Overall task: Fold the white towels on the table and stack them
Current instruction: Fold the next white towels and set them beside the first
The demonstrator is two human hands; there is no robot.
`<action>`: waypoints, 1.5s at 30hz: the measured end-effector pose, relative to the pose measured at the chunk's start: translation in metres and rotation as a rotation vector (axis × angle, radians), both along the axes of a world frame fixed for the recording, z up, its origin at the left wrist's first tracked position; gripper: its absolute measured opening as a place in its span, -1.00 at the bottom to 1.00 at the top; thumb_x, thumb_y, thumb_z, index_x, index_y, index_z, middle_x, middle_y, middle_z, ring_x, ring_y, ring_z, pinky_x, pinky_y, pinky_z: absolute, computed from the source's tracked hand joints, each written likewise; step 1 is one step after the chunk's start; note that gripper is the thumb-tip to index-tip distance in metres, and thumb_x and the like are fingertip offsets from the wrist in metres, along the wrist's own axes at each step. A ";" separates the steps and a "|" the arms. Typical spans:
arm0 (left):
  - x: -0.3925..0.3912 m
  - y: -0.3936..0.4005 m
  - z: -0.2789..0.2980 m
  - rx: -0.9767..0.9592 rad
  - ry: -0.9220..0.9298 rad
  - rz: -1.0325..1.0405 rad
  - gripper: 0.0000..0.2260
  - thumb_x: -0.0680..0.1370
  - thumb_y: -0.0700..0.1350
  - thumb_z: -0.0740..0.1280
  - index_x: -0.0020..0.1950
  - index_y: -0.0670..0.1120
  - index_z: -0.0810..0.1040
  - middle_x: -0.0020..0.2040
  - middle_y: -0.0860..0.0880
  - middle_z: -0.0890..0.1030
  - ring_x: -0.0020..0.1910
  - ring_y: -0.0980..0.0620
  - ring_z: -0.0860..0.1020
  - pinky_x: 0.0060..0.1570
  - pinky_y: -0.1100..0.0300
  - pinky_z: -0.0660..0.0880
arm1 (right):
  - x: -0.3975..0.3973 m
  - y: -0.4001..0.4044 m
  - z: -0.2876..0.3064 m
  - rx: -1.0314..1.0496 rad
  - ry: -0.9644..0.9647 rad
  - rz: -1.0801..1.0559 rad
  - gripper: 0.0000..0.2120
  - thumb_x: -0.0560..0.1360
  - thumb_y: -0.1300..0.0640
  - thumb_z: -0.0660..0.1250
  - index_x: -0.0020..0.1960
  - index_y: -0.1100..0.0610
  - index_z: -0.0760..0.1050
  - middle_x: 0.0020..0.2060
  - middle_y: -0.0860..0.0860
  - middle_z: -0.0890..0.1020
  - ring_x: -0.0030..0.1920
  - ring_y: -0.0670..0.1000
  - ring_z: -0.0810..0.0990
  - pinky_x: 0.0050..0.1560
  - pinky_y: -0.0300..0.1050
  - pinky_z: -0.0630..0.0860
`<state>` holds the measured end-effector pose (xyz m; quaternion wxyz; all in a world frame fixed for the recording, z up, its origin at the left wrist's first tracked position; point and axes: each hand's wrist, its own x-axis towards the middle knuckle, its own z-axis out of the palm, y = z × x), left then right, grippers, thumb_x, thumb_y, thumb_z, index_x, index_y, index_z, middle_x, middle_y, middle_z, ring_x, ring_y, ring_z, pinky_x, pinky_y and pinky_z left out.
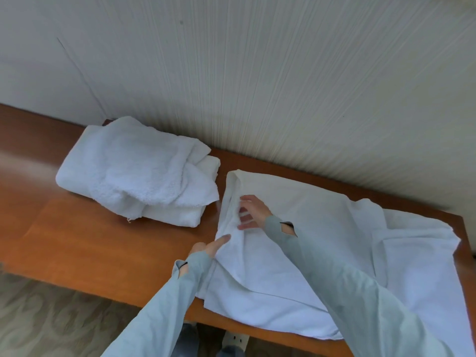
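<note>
bare table (85, 243) left/front; towel pile (134, 168) & wall (283, 86) block rear.

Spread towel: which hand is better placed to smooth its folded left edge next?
Probably the right hand: its open fingers already lie flat on the spread towel beside the folded left edge. The left hand only touches that edge nearer the table front.
</note>
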<state>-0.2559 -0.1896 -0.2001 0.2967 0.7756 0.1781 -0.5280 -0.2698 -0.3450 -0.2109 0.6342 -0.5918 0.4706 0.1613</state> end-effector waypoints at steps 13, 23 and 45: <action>-0.003 0.009 -0.025 -0.289 -0.305 0.004 -0.45 0.41 -0.07 0.46 0.36 -0.04 0.36 0.24 -0.06 0.50 0.25 -0.07 0.46 0.16 0.18 0.39 | 0.026 0.020 -0.019 -0.480 0.043 0.282 -0.79 0.52 0.21 0.20 0.15 0.14 0.43 0.07 0.14 0.58 0.03 0.17 0.60 0.07 0.00 0.57; 0.001 0.022 -0.034 -0.321 -0.334 -0.094 -0.46 0.33 -0.08 0.54 0.18 -0.01 0.33 0.16 -0.04 0.43 0.17 -0.04 0.44 0.09 0.18 0.39 | 0.017 0.024 -0.022 -0.479 0.053 0.409 -0.67 0.51 0.13 0.25 0.26 0.14 0.38 -0.07 0.05 0.46 -0.05 0.05 0.48 -0.01 -0.13 0.42; 0.013 0.025 -0.019 -0.275 -0.279 -0.365 -0.84 0.45 -0.08 0.39 -0.28 0.01 0.45 -0.28 0.04 0.47 -0.18 0.03 0.47 -0.22 0.28 0.38 | 0.028 0.042 -0.020 -0.548 0.195 0.472 -0.62 0.38 -0.20 0.35 -0.17 0.12 0.40 -0.16 0.03 0.45 -0.16 0.05 0.43 -0.19 -0.11 0.36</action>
